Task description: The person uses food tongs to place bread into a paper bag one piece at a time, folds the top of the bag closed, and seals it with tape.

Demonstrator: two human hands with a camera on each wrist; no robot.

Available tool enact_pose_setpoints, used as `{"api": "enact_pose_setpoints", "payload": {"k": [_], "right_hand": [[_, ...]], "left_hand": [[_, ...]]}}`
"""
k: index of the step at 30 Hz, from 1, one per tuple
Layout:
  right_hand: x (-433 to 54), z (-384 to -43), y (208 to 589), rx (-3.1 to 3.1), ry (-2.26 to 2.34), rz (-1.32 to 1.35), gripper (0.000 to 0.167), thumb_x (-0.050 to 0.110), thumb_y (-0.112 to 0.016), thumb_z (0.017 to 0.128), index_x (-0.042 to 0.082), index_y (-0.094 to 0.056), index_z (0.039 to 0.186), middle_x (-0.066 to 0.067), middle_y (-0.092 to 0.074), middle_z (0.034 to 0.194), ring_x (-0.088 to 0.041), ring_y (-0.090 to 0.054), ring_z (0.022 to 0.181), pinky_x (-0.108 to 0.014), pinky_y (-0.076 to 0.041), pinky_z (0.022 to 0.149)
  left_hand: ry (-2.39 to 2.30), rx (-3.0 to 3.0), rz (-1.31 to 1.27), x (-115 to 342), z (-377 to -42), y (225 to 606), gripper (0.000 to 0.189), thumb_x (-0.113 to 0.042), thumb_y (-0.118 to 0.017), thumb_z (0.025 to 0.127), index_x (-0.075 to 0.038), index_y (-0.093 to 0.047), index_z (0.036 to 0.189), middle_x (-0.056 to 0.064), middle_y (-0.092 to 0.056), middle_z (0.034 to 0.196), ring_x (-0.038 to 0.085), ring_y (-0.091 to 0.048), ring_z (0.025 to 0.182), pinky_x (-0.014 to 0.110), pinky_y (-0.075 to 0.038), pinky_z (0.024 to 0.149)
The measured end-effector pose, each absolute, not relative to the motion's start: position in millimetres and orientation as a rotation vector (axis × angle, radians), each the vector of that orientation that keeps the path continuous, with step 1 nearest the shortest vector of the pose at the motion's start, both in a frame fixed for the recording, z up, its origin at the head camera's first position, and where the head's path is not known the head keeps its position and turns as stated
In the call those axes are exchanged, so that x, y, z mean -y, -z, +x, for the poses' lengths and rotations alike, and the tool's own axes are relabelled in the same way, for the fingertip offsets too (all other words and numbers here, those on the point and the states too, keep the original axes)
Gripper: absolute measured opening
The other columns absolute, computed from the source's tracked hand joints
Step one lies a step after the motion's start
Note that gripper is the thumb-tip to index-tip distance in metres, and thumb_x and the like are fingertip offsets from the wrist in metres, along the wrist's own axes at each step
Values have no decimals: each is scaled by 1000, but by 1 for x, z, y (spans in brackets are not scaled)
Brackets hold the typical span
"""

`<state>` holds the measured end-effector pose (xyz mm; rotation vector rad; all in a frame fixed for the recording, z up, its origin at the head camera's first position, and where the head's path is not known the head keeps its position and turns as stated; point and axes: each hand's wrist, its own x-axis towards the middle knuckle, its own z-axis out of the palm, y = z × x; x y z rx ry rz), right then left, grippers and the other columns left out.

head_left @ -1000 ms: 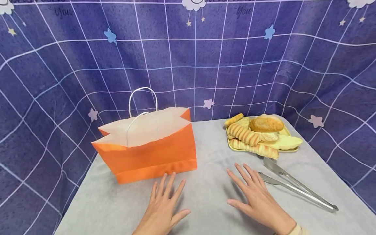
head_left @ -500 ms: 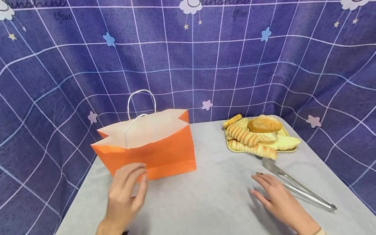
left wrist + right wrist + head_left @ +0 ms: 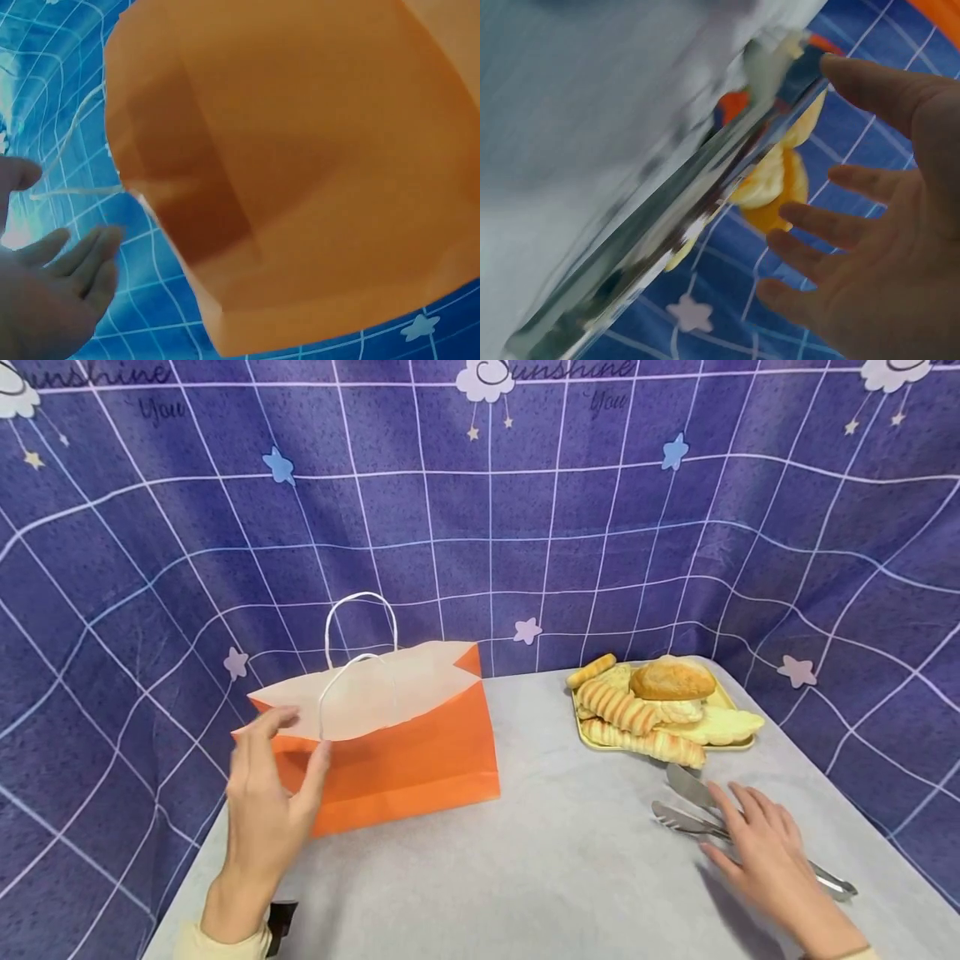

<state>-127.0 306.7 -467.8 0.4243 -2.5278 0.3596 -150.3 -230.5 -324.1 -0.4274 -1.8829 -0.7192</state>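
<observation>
An orange paper bag (image 3: 405, 768) with a white inside and white cord handles (image 3: 360, 597) stands upright, its mouth spread. My left hand (image 3: 262, 802) is raised at the bag's near left corner, thumb and fingers apart with nothing between them; the left wrist view shows a gap between that hand (image 3: 60, 285) and the bag. My right hand (image 3: 772, 852) hovers over metal tongs (image 3: 686, 818) lying on the table, covering their middle. In the right wrist view its fingers (image 3: 817, 225) are spread beside the tongs (image 3: 667, 217), not wrapped round them.
A yellow tray (image 3: 722, 697) at the back right holds several breads, among them a brown-topped roll (image 3: 672, 678) and ridged long loaves (image 3: 618, 706). The grey table (image 3: 525, 877) ends at a blue gridded curtain (image 3: 495, 502) behind and at both sides.
My left hand has moved left and up from the bag's front to its left corner. My right hand has moved right, from beside the tongs to above them. The bag stays put.
</observation>
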Motion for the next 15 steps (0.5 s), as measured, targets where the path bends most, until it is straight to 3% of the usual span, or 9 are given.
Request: {"api": "enact_pose_setpoints", "payload": {"k": [6,12,15], "right_hand": [[-328,-127,473,2630,-320,280,87,19,-87,65,-1,-43,138,-33,-55,118,-54,-48,108,-70,-35,81],[-350,-123,477,2693,-331,206,58,18,-86,68,-6,-58,113,-28,-64,94,-50,-60,82,-64,-41,57],[-359,-120,481,2757,-337,194,44,20,-85,71,-2,-61,101,-21,-66,86,-45,-62,75,-60,-42,53]], "left_hand": [[645,2107,-468,240,-152,341,62,-15,-73,83,3,-51,138,18,-66,111,35,-59,103,50,-35,97],[515,2189,-539,241,-155,351,60,-14,-68,86,3,-49,141,19,-65,118,37,-57,109,54,-32,101],[468,2201,-564,241,-156,355,54,-15,-65,88,3,-53,137,19,-62,122,38,-54,114,55,-30,103]]}}
